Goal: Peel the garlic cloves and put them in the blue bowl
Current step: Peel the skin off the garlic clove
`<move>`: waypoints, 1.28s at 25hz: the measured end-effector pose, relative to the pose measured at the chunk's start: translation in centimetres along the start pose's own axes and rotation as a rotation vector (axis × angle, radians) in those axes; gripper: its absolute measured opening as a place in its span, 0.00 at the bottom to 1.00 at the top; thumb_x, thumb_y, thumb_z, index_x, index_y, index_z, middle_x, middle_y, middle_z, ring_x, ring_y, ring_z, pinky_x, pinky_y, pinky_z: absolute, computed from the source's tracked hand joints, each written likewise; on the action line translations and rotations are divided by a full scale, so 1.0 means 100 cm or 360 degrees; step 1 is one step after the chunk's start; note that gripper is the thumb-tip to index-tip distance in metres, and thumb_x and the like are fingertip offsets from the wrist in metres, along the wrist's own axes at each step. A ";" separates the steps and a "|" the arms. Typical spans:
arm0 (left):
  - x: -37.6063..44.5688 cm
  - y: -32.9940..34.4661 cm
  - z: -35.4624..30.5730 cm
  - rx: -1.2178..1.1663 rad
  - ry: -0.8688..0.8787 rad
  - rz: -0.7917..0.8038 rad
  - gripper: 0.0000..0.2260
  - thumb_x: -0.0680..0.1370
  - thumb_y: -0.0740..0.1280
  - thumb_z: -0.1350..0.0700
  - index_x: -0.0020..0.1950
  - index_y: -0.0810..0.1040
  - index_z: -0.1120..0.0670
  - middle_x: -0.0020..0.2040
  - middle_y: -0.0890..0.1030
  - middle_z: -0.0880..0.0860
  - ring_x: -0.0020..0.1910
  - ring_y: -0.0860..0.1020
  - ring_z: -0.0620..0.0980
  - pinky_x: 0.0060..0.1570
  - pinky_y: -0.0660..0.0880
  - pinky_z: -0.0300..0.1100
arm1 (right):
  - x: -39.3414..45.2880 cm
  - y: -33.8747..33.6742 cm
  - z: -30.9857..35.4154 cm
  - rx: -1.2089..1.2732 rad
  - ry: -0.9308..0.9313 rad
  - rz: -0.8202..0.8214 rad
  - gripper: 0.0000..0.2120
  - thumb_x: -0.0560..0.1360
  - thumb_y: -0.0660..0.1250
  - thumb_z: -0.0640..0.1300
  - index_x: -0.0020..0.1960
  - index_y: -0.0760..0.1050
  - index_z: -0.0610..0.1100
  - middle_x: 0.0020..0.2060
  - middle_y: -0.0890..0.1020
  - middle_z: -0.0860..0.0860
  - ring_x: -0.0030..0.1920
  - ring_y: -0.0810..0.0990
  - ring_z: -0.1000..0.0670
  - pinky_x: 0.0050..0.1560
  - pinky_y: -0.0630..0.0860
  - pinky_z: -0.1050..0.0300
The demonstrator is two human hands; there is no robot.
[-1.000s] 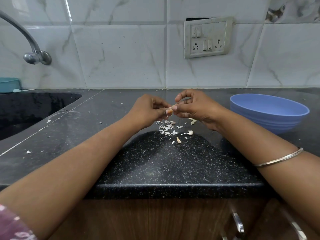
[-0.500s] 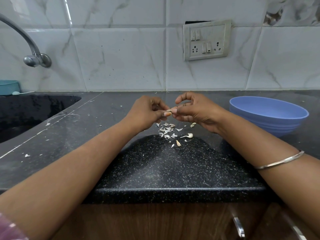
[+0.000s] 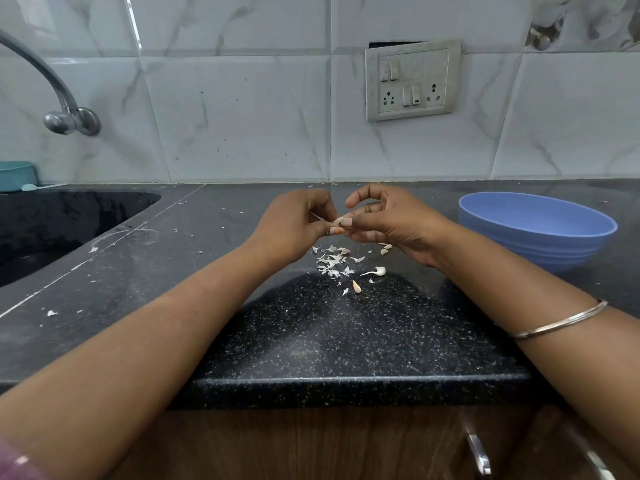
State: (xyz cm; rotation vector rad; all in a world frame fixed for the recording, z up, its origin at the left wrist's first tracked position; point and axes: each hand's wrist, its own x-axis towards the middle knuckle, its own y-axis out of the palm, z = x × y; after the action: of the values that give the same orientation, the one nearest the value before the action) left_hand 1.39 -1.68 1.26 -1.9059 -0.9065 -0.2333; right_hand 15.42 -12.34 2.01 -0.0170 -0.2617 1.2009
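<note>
Nearest the camera runs the front edge of the black speckled counter (image 3: 346,341), with wooden cabinet fronts and metal handles (image 3: 479,452) below it. Both forearms reach forward over it; a thin metal bangle (image 3: 561,318) circles the right one.

Farther in, loose garlic lies on the counter: one small pale clove (image 3: 356,286), pointed at its far end, then a white clove with a thin tail of skin (image 3: 379,271), and two more small cloves (image 3: 385,249) just under the right hand. Beside them sits a scatter of white papery peels (image 3: 332,260).

Above the peels the two hands meet. The left hand (image 3: 294,225) and the right hand (image 3: 388,220) both pinch one small garlic clove (image 3: 337,221) between curled fingertips; it looks pale and cream-coloured, and a thin strip of skin sticks out toward the left hand's fingers.

To the right, well apart from the cloves, stands the blue bowl (image 3: 536,233); its inside is hidden from this angle. At far left lies the dark sink (image 3: 62,220) with a curved tap (image 3: 65,112) above, and on the marble-tiled wall a switch plate (image 3: 412,79).
</note>
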 end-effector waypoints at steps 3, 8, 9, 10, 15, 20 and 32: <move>-0.001 -0.001 -0.001 0.0113 0.0047 -0.0040 0.04 0.72 0.72 0.57 0.44 0.79 0.55 0.34 0.79 0.44 0.36 0.78 0.44 0.34 0.69 0.34 | 0.000 0.000 0.000 -0.0019 -0.0017 0.0007 0.11 0.72 0.70 0.32 0.52 0.73 0.40 0.43 0.83 0.41 0.42 0.83 0.48 0.41 0.81 0.61; -0.001 -0.004 -0.003 0.0178 0.0095 -0.0050 0.04 0.72 0.72 0.56 0.44 0.79 0.54 0.33 0.79 0.46 0.35 0.77 0.47 0.36 0.69 0.38 | -0.001 0.000 0.002 -0.0210 -0.0061 0.0049 0.05 0.75 0.68 0.37 0.50 0.75 0.40 0.41 0.83 0.44 0.41 0.82 0.50 0.40 0.80 0.62; -0.001 -0.004 -0.004 0.0179 0.0088 -0.0047 0.04 0.72 0.72 0.56 0.44 0.79 0.54 0.34 0.79 0.47 0.35 0.77 0.46 0.36 0.70 0.38 | -0.001 0.001 0.002 -0.0348 -0.0081 0.0061 0.03 0.77 0.66 0.39 0.49 0.75 0.40 0.40 0.82 0.45 0.39 0.81 0.51 0.39 0.79 0.63; -0.001 -0.004 -0.004 0.0187 0.0081 -0.0043 0.04 0.72 0.72 0.56 0.44 0.79 0.54 0.33 0.78 0.46 0.34 0.76 0.44 0.35 0.70 0.36 | -0.001 0.002 0.002 -0.0517 -0.0094 0.0079 0.04 0.78 0.64 0.40 0.48 0.75 0.40 0.38 0.81 0.46 0.38 0.80 0.52 0.37 0.79 0.64; -0.001 -0.004 -0.005 0.0224 0.0088 0.0015 0.02 0.73 0.71 0.58 0.43 0.80 0.54 0.33 0.77 0.45 0.32 0.74 0.43 0.31 0.66 0.32 | -0.003 0.006 0.002 -0.1041 -0.0142 0.0163 0.11 0.80 0.56 0.41 0.42 0.73 0.44 0.37 0.80 0.47 0.35 0.78 0.52 0.34 0.75 0.62; -0.001 -0.004 -0.004 0.0255 0.0055 0.0107 0.02 0.72 0.71 0.61 0.43 0.81 0.55 0.35 0.80 0.48 0.36 0.77 0.44 0.30 0.65 0.26 | -0.004 0.007 0.002 -0.1460 -0.0304 0.0238 0.10 0.79 0.57 0.42 0.41 0.74 0.44 0.35 0.81 0.50 0.35 0.80 0.52 0.38 0.76 0.56; -0.004 -0.001 -0.006 0.0385 0.0145 0.0056 0.06 0.72 0.68 0.66 0.42 0.80 0.55 0.36 0.80 0.46 0.37 0.78 0.45 0.32 0.64 0.27 | -0.004 0.008 0.004 -0.1587 -0.0480 0.0091 0.11 0.73 0.62 0.43 0.37 0.78 0.39 0.31 0.81 0.43 0.31 0.75 0.47 0.32 0.66 0.56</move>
State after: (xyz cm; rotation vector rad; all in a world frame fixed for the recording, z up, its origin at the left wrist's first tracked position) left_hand 1.18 -2.31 1.44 -1.6725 -0.8019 -0.1790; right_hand 14.45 -12.45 2.24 -0.7167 -1.1089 1.0214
